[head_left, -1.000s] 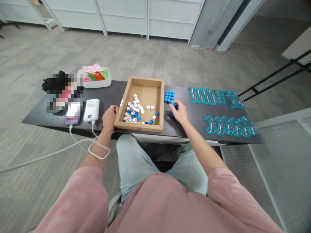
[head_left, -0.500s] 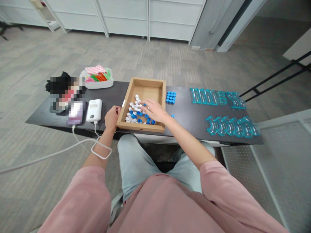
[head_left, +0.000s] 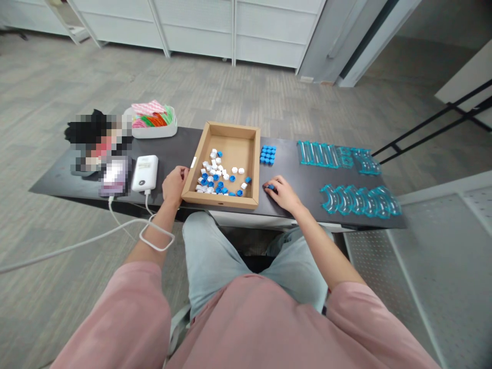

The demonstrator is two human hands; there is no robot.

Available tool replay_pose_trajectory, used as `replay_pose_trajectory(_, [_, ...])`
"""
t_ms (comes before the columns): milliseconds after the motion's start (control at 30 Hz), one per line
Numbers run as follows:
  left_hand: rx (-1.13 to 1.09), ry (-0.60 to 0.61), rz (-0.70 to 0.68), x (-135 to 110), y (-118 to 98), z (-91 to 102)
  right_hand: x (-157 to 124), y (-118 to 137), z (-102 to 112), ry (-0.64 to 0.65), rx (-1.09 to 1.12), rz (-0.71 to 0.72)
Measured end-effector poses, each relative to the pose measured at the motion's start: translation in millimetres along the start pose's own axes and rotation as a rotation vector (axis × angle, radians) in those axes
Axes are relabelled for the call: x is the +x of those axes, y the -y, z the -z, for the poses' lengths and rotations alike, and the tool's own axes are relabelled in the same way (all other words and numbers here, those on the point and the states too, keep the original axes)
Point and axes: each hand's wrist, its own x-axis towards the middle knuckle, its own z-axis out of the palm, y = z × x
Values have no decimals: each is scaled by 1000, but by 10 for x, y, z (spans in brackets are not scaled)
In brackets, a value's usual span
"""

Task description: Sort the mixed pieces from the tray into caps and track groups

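Note:
My left hand (head_left: 175, 184) is against the left wall of an open cardboard box (head_left: 255, 164), fingers curled at its edge. Inside the box, small white caps (head_left: 213, 163) and blue caps (head_left: 225, 190) lie loosely mixed, mostly towards the near left. Just right of the box, my right hand (head_left: 283, 195) rests low over the dark table, its fingertips closed around a blue cap (head_left: 271, 186). Whether a second cap is under those fingers I cannot tell. Beyond this hand, several blue caps (head_left: 268, 155) stand in a tight block of rows.
On the right of the table (head_left: 295, 177) lie straight clear-teal plastic pieces (head_left: 319, 154) and a row of curved ones (head_left: 359, 200). To the left are a white power bank (head_left: 145, 172) with a cable, a phone (head_left: 115, 176) and a white basket (head_left: 156, 131) of colourful items.
My right hand has moved right, out of the box and down to the table beside it. Some caps in the box now lie more spread out. My left hand stays at the box.

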Motion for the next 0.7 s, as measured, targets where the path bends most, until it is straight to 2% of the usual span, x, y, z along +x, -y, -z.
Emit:
replay_pose_trajectory(67, [5, 4, -3, -3, -1, 2, -15, 33, 3, -23, 10, -15])
replay_pose_trajectory(133, [24, 4, -4, -8, -6, 7, 46, 149, 52, -113, 45, -14])
replay_pose_trajectory(200, [45, 3, -5, -13, -14, 12, 156, 333, 122, -227, 94, 37])
replay_pose_trajectory(267, [58, 4, -8, -18, -21, 17, 292, 549, 172, -286, 160, 133])
replay_pose_trajectory(333, [65, 8, -7, -24, -29, 24, 438, 735, 176, -256, 233, 238])
replay_pose_trajectory(400, [73, 14, -1, -31, -40, 34, 584, 815, 142, -214, 282, 297])
replay_pose_trajectory(500, [84, 22, 9, -47, -62, 53, 778, 650, 80, -236, 271, 245])
replay_pose_trajectory(600, [99, 29, 8, -54, -78, 64, 914, 225, 75, -266, 206, 97])
replay_pose_trajectory(700, [108, 29, 5, -39, -69, 58, 1004, -205, 137, -216, 50, -31])
